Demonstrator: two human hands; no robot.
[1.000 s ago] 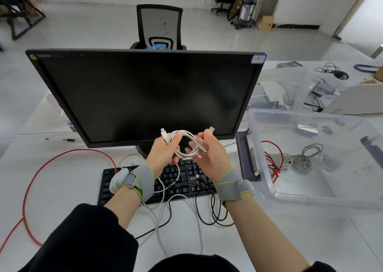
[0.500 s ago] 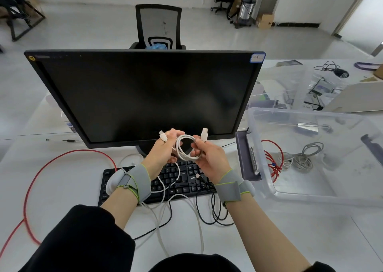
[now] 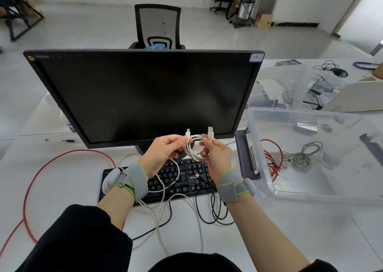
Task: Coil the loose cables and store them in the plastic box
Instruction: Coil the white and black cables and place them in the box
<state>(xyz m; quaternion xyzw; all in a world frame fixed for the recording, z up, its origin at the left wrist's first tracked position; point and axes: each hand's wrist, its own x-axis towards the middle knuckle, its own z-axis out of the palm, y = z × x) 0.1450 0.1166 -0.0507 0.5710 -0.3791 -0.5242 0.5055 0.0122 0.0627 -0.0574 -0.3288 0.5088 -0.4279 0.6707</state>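
Note:
A short white USB cable [image 3: 193, 151] is wound into a small coil in front of the monitor, above the keyboard. My left hand [image 3: 160, 153] pinches the coil's left side, with a small plug sticking up past the fingers. On the other side my right hand [image 3: 217, 157] grips the coil, a USB-A plug standing above its thumb. The clear plastic box [image 3: 259, 147] stands to the right, with a red cable coil [image 3: 271, 157] and a grey cable coil [image 3: 300, 155] inside. Loose white cables [image 3: 163, 201], black cables [image 3: 209, 207] and a long red cable [image 3: 39, 174] lie on the desk.
A black monitor [image 3: 143, 93] stands just behind my hands and a black keyboard [image 3: 176, 178] lies below them. More clear containers [image 3: 290, 85] and papers are at the back right. An office chair [image 3: 157, 25] is behind the desk.
Both hands have drawn closer together and tightened the white coil. The two plugs now stand side by side above my fingers.

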